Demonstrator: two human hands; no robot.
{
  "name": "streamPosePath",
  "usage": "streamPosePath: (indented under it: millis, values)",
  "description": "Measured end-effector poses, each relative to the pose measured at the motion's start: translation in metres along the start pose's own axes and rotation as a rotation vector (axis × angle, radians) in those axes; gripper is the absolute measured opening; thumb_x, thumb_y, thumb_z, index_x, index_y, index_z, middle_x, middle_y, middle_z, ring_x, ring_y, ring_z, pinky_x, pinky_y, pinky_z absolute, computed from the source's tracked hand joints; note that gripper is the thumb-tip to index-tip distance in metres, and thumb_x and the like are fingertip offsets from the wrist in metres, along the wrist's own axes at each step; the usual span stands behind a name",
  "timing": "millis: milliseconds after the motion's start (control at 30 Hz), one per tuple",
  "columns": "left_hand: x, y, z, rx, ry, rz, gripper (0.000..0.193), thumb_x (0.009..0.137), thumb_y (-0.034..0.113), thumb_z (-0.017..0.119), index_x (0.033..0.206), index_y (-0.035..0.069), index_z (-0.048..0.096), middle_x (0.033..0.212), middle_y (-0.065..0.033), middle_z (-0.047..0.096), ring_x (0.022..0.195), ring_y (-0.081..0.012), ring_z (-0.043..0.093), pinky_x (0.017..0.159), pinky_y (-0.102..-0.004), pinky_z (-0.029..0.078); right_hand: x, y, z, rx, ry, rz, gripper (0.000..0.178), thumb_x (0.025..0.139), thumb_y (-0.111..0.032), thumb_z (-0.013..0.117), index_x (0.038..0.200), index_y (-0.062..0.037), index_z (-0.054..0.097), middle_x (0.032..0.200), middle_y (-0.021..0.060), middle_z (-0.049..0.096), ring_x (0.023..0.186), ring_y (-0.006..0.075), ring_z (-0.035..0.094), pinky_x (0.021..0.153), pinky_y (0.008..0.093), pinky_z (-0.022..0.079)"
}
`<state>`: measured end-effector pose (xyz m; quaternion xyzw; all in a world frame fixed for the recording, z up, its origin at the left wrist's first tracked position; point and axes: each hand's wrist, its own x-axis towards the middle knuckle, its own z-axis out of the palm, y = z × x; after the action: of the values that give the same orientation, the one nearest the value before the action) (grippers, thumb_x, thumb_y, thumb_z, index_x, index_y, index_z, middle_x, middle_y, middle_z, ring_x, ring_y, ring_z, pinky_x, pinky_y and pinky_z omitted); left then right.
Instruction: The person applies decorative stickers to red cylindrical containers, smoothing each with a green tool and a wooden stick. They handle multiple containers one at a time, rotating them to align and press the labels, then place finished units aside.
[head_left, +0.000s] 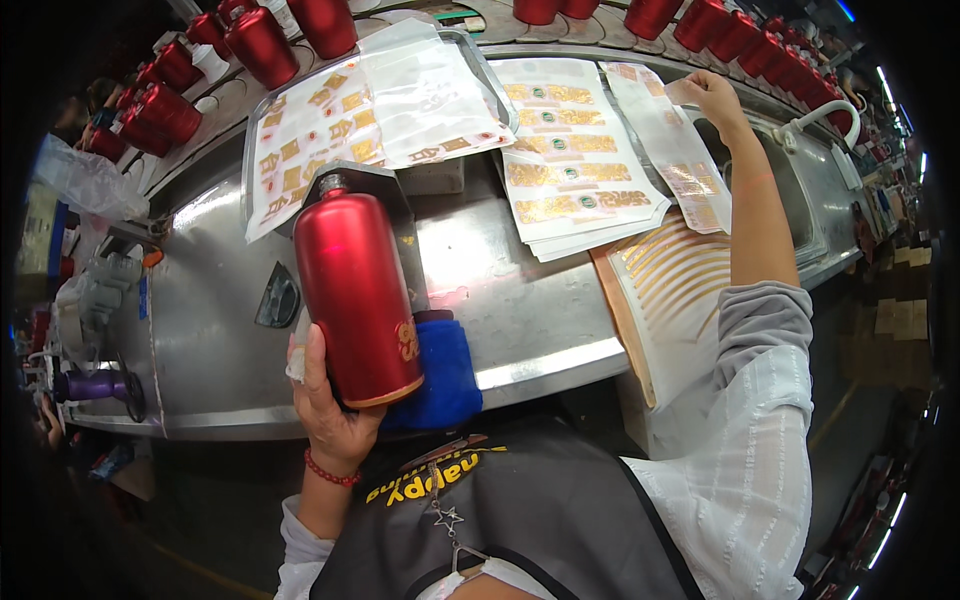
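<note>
A shiny red bottle (350, 275) with a narrow neck lies tilted, neck pointing away from me, over a dark angled stand (400, 215). Its base has a gold rim and a gold ornament on the side. My left hand (335, 408) is closed around the bottle's base end, a white wrap on one finger. Far to the right, my right hand (712, 98) pinches a small piece of decal paper beside a strip of decal sheet (665, 140). Left of that strip lies a stack of gold-patterned decal sheets (575, 150).
A metal tray (250, 165) bears more decal sheets (335, 125). A folded blue cloth (440, 365) lies at the steel table's front edge, and a dark scraper-like piece (278, 295) left of the bottle. Red bottles (262, 48) line the conveyor behind. A sink (790, 185) is at right.
</note>
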<state>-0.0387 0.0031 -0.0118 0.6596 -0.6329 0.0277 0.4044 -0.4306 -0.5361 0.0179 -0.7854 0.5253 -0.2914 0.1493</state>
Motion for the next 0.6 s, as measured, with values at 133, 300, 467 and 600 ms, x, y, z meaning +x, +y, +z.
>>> streamPosePath:
  millis: [133, 300, 467, 600]
  values:
    - [0.001, -0.001, 0.000, 0.004, -0.004, 0.010, 0.089, 0.089, 0.046, 0.076, 0.151, -0.005, 0.037, 0.132, -0.0212, 0.062, 0.119, -0.0403, 0.061, 0.116, -0.0572, 0.032, -0.009, -0.030, -0.009, 0.283, -0.137, 0.193, 0.020, 0.095, -0.029, 0.069, 0.094, -0.0093, 0.070, 0.072, -0.0078, 0.055, 0.060, 0.0030, 0.043, 0.049, 0.0241, 0.031]
    - [0.003, 0.001, 0.001, 0.013, 0.001, 0.017, 0.090, 0.088, 0.046, 0.076, 0.151, -0.005, 0.037, 0.133, -0.0212, 0.062, 0.120, -0.0402, 0.061, 0.116, -0.0573, 0.032, -0.013, -0.050, -0.009, 0.310, -0.278, 0.181, 0.016, 0.094, -0.029, 0.068, 0.093, -0.0133, 0.069, 0.073, -0.0080, 0.055, 0.058, 0.0029, 0.041, 0.048, 0.0242, 0.030]
    - [-0.003, -0.002, 0.002, 0.044, 0.026, -0.050, 0.097, 0.085, 0.050, 0.078, 0.151, -0.007, 0.034, 0.139, -0.0229, 0.057, 0.124, -0.0413, 0.059, 0.116, -0.0585, 0.031, -0.010, 0.010, 0.056, -0.491, -0.288, -0.168, 0.019, 0.086, -0.018, 0.068, 0.084, 0.0007, 0.068, 0.087, 0.0182, 0.070, 0.079, 0.0341, 0.068, 0.075, 0.0423, 0.053]
    - [0.003, -0.002, -0.006, 0.081, -0.064, -0.025, 0.103, 0.083, 0.052, 0.078, 0.151, -0.009, 0.031, 0.143, -0.0242, 0.054, 0.129, -0.0398, 0.055, 0.117, -0.0609, 0.025, -0.029, 0.007, 0.057, -0.626, -0.018, -0.364, 0.010, 0.085, -0.011, 0.066, 0.088, -0.0017, 0.069, 0.097, 0.0213, 0.066, 0.093, 0.0415, 0.063, 0.082, 0.0503, 0.051]
